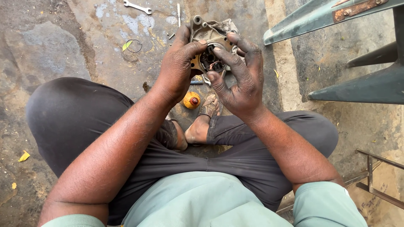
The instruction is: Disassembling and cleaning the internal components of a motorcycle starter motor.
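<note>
We grip a greasy metal housing (209,44) in both hands: left hand (178,67) clasps its side, right hand (240,82) fingertips press the central parts. We judge fitting is underway; next needs steady, careful seating.

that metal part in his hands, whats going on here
A person sits cross-legged on a stained concrete floor, holding a greasy metal housing up in both hands. The left hand grips its left side with the thumb at the central opening, while the right hand presses its fingers into the gear-like parts in the middle. A wrench, a wire ring, and a small yellow bottle lie on the floor nearby.
</note>
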